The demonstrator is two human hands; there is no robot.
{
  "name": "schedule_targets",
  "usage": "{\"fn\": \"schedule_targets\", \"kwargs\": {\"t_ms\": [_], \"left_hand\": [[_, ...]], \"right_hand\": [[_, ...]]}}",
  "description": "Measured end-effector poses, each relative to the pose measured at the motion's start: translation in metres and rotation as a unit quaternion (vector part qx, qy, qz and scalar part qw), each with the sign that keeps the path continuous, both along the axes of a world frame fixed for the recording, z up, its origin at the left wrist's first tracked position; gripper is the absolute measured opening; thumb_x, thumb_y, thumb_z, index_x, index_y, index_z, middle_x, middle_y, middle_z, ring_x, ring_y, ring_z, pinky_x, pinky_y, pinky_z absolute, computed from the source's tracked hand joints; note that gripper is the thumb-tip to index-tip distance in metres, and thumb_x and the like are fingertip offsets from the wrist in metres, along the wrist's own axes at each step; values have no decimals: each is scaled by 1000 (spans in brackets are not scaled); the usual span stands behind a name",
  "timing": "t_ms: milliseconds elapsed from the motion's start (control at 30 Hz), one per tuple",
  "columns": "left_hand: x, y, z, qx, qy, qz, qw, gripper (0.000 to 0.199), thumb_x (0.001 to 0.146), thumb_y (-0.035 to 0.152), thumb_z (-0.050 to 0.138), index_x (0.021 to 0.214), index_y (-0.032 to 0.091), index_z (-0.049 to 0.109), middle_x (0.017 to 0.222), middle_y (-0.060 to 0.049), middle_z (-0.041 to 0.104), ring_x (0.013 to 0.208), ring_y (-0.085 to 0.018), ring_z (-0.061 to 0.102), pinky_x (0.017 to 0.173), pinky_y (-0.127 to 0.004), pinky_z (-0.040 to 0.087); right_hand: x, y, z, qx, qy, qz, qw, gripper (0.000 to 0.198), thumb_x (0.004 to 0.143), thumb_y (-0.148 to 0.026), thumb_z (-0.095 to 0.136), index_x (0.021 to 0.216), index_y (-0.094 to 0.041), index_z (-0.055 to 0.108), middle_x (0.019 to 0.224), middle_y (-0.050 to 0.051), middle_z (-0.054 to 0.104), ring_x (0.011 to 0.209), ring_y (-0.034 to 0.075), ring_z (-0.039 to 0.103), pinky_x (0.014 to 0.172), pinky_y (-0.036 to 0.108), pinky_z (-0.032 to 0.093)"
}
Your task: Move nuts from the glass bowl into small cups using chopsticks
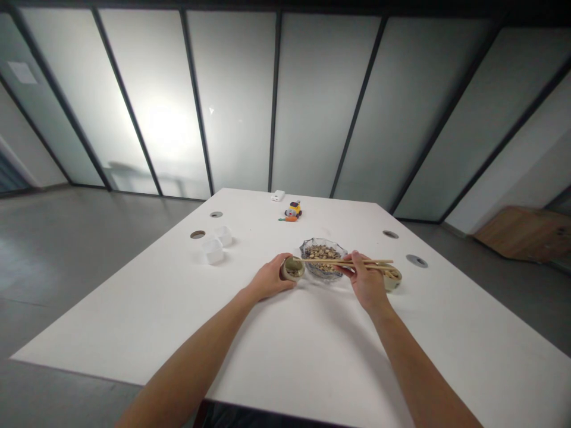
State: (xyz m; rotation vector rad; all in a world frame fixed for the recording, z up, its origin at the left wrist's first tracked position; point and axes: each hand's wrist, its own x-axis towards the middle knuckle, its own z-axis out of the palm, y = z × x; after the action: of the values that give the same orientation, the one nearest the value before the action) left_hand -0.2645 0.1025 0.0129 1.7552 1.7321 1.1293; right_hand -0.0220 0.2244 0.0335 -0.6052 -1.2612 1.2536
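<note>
The left hand point(271, 278) is clasping a cup point(293, 270); toward three o'clock, the right hand point(364, 280) is pinching chopsticks point(323, 261), perhaps risking tipping the cup by knocking its rim.

The small round cup point(292, 270) is beige outside and olive green within; the slim, straight chopsticks point(319, 260) are pale tan. The faceted glass bowl point(317, 276) is clear, its small pieces point(322, 252) mottled brown and cream. The toy car point(294, 208) is yellow with black and grey, the carrot-shaped toy point(291, 219) orange and green, the flat tabletop point(178, 315) plain white.
</note>
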Motion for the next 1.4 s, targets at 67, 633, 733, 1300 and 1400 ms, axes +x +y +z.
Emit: {"fn": "schedule_targets", "kwargs": {"t_ms": [67,633,733,1300,1400], "left_hand": [[0,0,0,0,2,-1,1000,76,72,26,84,143,27,55,122,-6,75,107,-28,73,94,-40,59],[0,1,-1,-3,8,-3,1000,82,73,27,85,148,26,51,129,-9,73,107,-29,73,96,-41,58],[-1,1,-2,0,10,-2,1000,82,72,27,86,147,26,52,130,-9,73,109,-30,72,97,-42,58],[-1,1,0,5,8,-6,1000,77,72,24,84,143,27,54,132,-8,73,108,-29,72,95,-41,58],[-1,1,-1,7,8,-3,1000,78,72,24,84,143,27,54,130,-8,73,108,-29,72,94,-40,58]], "right_hand": [[0,0,-1,9,-6,0,1000,44,80,-64,82,77,-22,71,82,2,72,79,20,74,67,39,71],[1,-1,0,-6,-20,30,999,43,79,-63,83,74,-22,72,79,1,70,71,18,70,70,41,71],[1,-1,0,-9,-15,31,999,44,77,-64,84,73,-21,73,79,2,70,72,19,71,69,40,71],[1,-2,0,-20,-9,28,999,44,77,-63,85,75,-21,72,78,1,71,73,18,72,71,37,71],[1,-1,0,-14,-14,31,999,44,78,-64,84,75,-21,73,78,2,71,74,18,71,71,38,71]]}}
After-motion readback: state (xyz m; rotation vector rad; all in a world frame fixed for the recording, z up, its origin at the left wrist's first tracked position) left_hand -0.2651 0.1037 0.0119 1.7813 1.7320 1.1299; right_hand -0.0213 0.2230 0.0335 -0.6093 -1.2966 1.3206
